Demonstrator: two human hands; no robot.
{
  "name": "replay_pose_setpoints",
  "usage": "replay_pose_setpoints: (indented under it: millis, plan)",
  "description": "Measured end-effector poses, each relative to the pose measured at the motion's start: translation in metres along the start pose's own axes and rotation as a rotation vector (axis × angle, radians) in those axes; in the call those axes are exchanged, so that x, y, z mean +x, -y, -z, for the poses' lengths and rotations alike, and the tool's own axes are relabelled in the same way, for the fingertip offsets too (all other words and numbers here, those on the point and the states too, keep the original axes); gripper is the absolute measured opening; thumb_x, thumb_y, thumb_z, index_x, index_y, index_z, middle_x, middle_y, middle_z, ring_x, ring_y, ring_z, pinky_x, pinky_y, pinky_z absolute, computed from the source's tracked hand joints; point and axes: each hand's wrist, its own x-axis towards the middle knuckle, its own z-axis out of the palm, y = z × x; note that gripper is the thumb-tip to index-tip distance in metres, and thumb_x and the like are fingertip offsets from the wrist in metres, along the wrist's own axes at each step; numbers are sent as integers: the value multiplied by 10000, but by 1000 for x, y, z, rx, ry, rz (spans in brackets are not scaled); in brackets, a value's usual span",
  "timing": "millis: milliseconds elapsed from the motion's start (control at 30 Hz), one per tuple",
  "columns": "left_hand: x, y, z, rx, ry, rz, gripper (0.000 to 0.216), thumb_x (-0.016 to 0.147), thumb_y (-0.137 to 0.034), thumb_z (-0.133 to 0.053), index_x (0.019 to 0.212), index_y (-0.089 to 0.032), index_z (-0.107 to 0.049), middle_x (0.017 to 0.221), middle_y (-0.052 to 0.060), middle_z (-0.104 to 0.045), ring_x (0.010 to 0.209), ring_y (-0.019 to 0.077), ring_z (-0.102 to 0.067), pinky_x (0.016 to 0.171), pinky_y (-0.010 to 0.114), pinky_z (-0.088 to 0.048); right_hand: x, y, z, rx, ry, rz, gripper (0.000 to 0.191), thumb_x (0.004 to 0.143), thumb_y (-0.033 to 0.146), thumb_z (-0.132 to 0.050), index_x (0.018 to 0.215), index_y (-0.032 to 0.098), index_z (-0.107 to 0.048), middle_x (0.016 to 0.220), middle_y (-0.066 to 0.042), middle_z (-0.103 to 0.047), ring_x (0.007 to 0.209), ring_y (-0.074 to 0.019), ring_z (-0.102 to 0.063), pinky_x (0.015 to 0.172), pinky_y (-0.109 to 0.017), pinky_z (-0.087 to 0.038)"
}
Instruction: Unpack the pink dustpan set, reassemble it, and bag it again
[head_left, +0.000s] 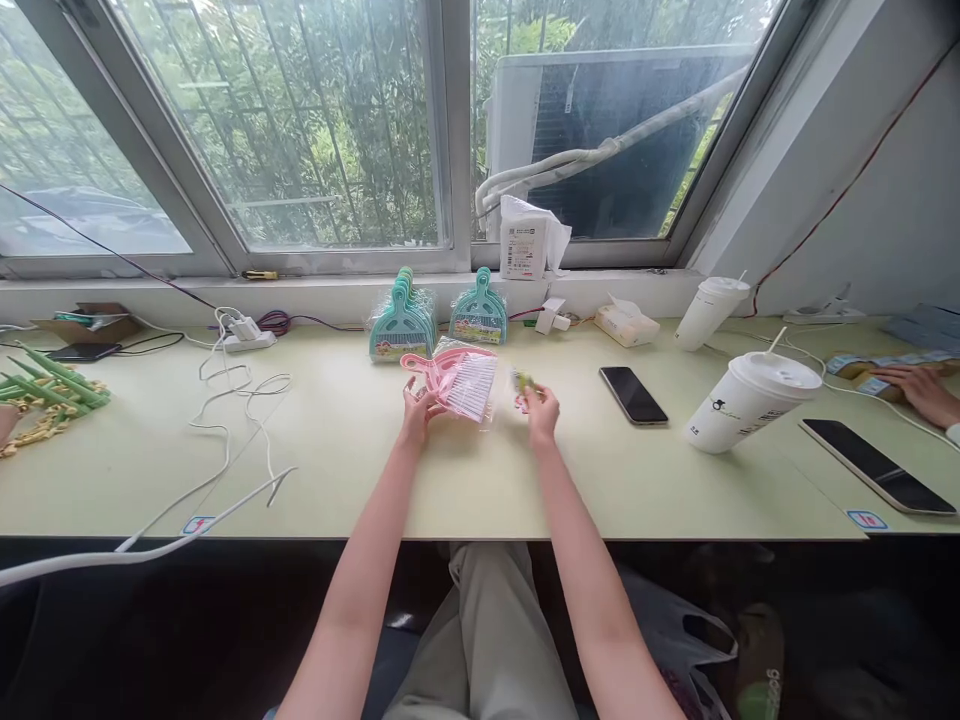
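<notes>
A pink toy brush and dustpan set, partly in clear plastic, is tilted above the table in front of me. My left hand grips it from the left, near the handles. To its right, my right hand pinches a small green-and-pink printed piece, blurred and apart from the pink set. Behind them stand wrapped teal brush and dustpan sets: a row of several on the left and another group to the right.
Right of my hands lie a phone, a tissue pack and a large white cup. Another cup leans behind. A co-worker's hand rests at far right. White cables and green-and-yellow pieces lie left.
</notes>
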Motion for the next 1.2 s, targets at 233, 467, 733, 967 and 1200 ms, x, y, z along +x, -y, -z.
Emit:
replay_pose_setpoints:
  millis: [233, 467, 733, 967, 1200]
  plan:
    - [3, 0, 1, -31, 23, 11, 814, 689, -235, -679, 1375, -231, -241, 1207, 85, -577, 833, 137, -656, 689, 286, -577, 6, 10, 24, -340, -500, 281, 582, 849, 417, -495, 1319, 94, -380, 1438, -289, -314, 1365, -356, -293, 1049, -563, -295]
    - [-2, 3, -8, 31, 152, 25, 830, 654, -235, -704, 1369, -248, -284, 1248, 93, -571, 875, 183, -658, 661, 331, -585, -35, 13, -14, -186, 273, 305, 347, 896, 483, -384, 1025, 203, -544, 857, -57, -642, 747, -181, -613, 743, -324, -497]
    - [0, 2, -8, 45, 168, -15, 800, 656, -231, -705, 1352, -260, -310, 1325, 103, -529, 1040, 239, -622, 700, 369, -599, -40, 19, -4, -450, 4, 678, 422, 821, 69, -383, 1201, 207, -506, 1252, -129, -486, 1186, -226, -461, 1002, -403, -375]
    - [-7, -4, -13, 101, 205, -13, 771, 678, -275, -725, 1342, -252, -335, 1284, 111, -543, 992, 234, -642, 712, 385, -602, -42, 12, -19, -356, 331, 580, 245, 877, 166, -411, 1080, 179, -548, 972, -80, -620, 890, -186, -593, 857, -334, -463]
    - [-8, -2, -15, 104, 212, -1, 767, 677, -269, -726, 1341, -260, -342, 1267, 92, -548, 935, 210, -654, 731, 408, -597, -25, 3, -17, -77, 246, 85, 253, 798, 372, -618, 968, 198, -547, 819, -6, -643, 659, -127, -617, 695, -269, -507]
